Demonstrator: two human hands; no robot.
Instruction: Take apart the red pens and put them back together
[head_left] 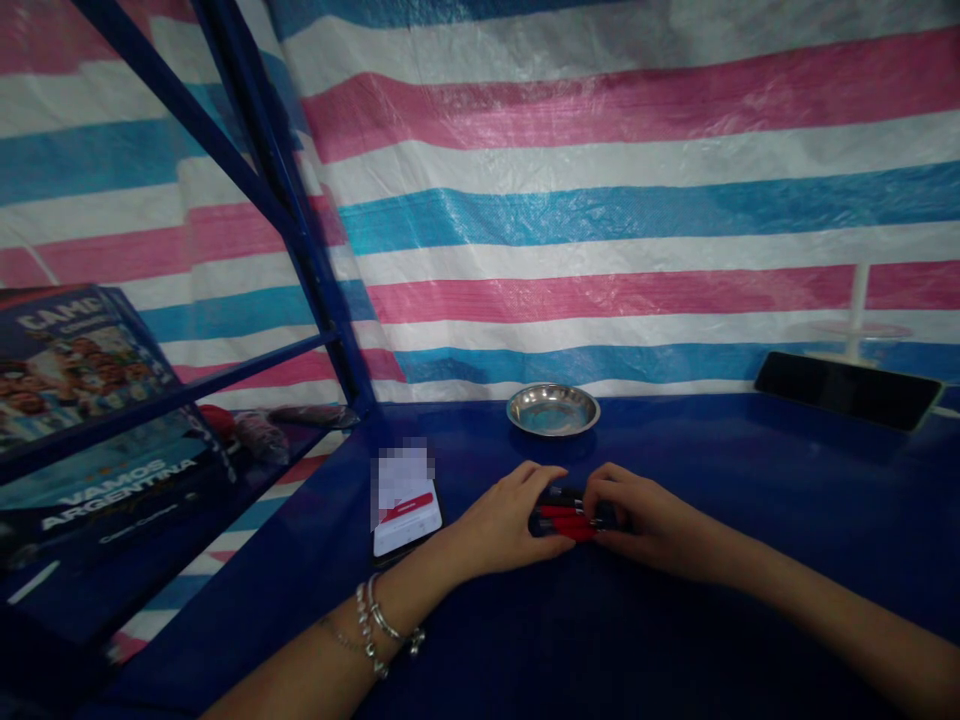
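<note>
Several red and dark pens point(564, 522) lie side by side on the blue table point(645, 640), between my two hands. On their left, my left hand point(517, 520) curves round their ends with thumb and fingers apart. My right hand point(630, 515) is at their right ends, its fingers bent and closed together over them; what its fingertips grip is hidden. Beyond the hands stands a round metal dish point(553, 411).
A phone point(406, 505) with a lit screen lies left of my left wrist. At the back right a dark tablet-like slab point(847, 390) leans by a white stand point(859, 315). Blue metal frame bars point(292, 220) and printed boxes point(82, 370) are on the left.
</note>
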